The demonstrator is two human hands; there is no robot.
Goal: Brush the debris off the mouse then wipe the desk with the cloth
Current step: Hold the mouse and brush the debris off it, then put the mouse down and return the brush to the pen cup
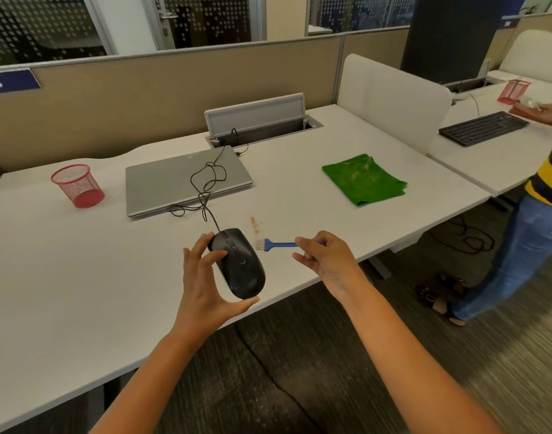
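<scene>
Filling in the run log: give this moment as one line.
left hand grips mouse | right hand pinches brush beside mouse | debris on desk | cloth untouched

The right hand (323, 258) is covering the rear end of the small blue plastic brush (279, 244). The left hand (205, 277) is hiding the left flank of the black corded computer mouse (240, 266). At the right edge of the frame, a second person in a yellow-and-navy striped shirt (547, 180) is being cut off. The blue partition sign (8, 81) at upper left is being cropped, its number partly lost.
</scene>
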